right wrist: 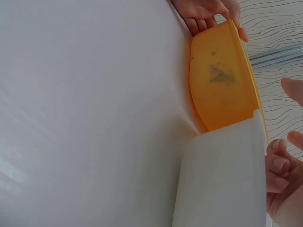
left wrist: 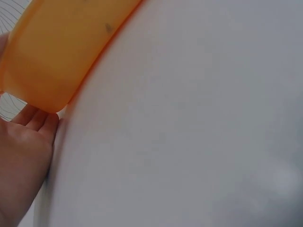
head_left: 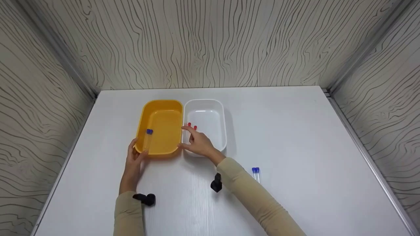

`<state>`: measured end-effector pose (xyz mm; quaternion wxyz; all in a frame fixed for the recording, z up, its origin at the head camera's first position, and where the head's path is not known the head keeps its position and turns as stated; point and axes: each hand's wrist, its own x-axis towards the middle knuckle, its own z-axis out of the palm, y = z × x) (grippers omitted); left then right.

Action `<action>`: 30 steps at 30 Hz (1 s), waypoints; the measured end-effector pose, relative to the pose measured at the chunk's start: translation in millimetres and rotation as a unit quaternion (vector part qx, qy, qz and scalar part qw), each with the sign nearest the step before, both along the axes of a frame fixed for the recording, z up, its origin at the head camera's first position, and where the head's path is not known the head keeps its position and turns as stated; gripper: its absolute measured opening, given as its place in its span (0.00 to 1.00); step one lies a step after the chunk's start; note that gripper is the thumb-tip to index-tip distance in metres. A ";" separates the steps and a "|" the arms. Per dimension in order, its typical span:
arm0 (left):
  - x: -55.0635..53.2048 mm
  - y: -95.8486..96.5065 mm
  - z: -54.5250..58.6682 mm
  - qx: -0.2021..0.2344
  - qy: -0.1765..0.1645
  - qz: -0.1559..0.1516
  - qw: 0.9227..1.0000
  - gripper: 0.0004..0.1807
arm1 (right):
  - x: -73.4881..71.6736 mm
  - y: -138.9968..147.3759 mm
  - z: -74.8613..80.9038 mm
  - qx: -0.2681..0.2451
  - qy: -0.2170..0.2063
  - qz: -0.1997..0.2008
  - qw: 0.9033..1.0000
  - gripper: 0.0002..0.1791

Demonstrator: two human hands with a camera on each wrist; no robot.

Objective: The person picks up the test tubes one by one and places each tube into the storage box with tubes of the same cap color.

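Observation:
A yellow plastic bin (head_left: 165,150) sits at the left, side by side with a white bin (head_left: 224,131). My left hand (head_left: 133,160) holds the yellow bin's front left corner, thumb over the rim and fingers along the outer wall. Over the white bin reaches my right hand (head_left: 199,143), its thumb and index finger spread apart at the rims where the bins meet; its other fingers are bent. Clear tubes with blue caps (head_left: 149,131) lie inside the yellow bin. Red caps (head_left: 189,124) show in the white bin, their tubes partly hidden by my right hand.
Two more blue-capped clear tubes (head_left: 256,173) lie on the white table (head_left: 311,147), partly covered by my right sleeve (head_left: 259,200). Patterned panels (head_left: 203,42) enclose the table at the back and sides. Black wrist mounts (head_left: 216,183) stick out from both cuffs.

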<state>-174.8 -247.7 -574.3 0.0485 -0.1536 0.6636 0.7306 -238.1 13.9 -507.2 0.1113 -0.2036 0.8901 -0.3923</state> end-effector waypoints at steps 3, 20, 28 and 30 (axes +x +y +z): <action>-0.6 -0.3 -0.5 0.010 0.003 0.004 1.000 0.36 | 1.6 3.5 2.0 -0.022 0.018 0.005 1.000 0.36; 1.8 -1.1 1.0 -0.013 -0.022 -0.006 1.000 0.36 | 25.6 42.8 9.0 -0.098 0.068 0.042 0.992 0.25; 0.3 -1.7 0.2 -0.022 -0.033 -0.002 0.999 0.36 | 31.2 68.3 9.2 -0.100 0.066 0.049 0.992 0.24; -0.6 -1.0 -0.5 -0.022 -0.031 0.000 0.999 0.35 | 32.6 75.7 9.3 -0.100 0.063 0.049 0.992 0.24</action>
